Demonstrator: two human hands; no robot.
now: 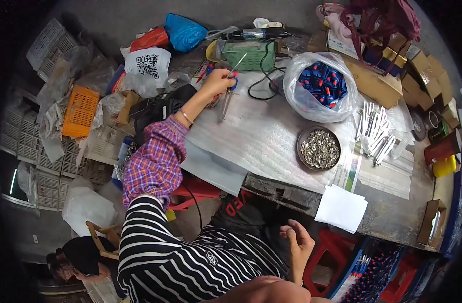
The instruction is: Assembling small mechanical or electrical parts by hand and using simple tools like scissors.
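Note:
My left hand [217,83] reaches over the far left of the workbench, its fingers closed. From them a slim metal rod [239,61] points up and away. Right beside the fingers is a blue-and-red handled tool [234,82] with slim metal legs lying toward me, possibly scissors. Whether the hand grips it too, I cannot tell. A green metal box [248,55] stands just beyond. My right hand [297,245] hangs near my lap below the bench edge, fingers loosely bent and apart, with nothing visible in it.
On the foam-covered bench [261,136] stand a bag [312,111] of blue-and-red parts and a bowl [300,156] of small metal pieces. Silver rods [375,129] lie to the right, white paper [341,208] at the front edge. An orange basket [81,111] is left; a person [79,257] sits lower left.

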